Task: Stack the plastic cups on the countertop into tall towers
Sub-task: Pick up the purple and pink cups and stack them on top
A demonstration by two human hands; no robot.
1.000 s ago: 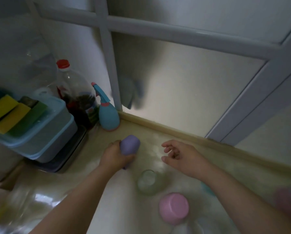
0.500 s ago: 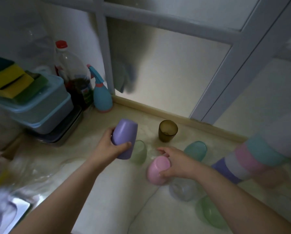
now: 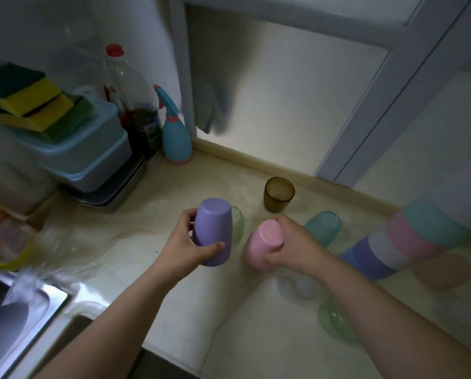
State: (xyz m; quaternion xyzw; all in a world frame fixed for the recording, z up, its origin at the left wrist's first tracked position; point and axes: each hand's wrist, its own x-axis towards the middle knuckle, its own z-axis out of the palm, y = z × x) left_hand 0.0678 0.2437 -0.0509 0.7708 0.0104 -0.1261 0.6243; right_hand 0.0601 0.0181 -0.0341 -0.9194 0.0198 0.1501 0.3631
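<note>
My left hand (image 3: 190, 243) grips a purple cup (image 3: 213, 231), upside down, above the countertop (image 3: 135, 258). My right hand (image 3: 291, 243) holds a pink cup (image 3: 264, 243), also bottom up. A pale green cup (image 3: 237, 222) shows just behind the purple one. A brown cup (image 3: 278, 197) stands upright near the back edge. A teal translucent cup (image 3: 323, 227) sits behind my right hand. A clear cup (image 3: 297, 287) and a green cup (image 3: 335, 322) lie under my right forearm. At the right rises a blurred tower of nested cups (image 3: 409, 242).
A blue spray bottle (image 3: 174, 135) and a red-capped bottle (image 3: 131, 105) stand in the back left corner. Blue tubs (image 3: 89, 157) topped with sponges (image 3: 29, 99) sit on a metal tray. A steel sink (image 3: 15, 315) lies at the lower left. A window frame (image 3: 379, 99) backs the counter.
My right hand has lifted the pink cup slightly off the counter. My left hand keeps the purple cup, now a little lower and closer to the pink one. The view shifted right.
</note>
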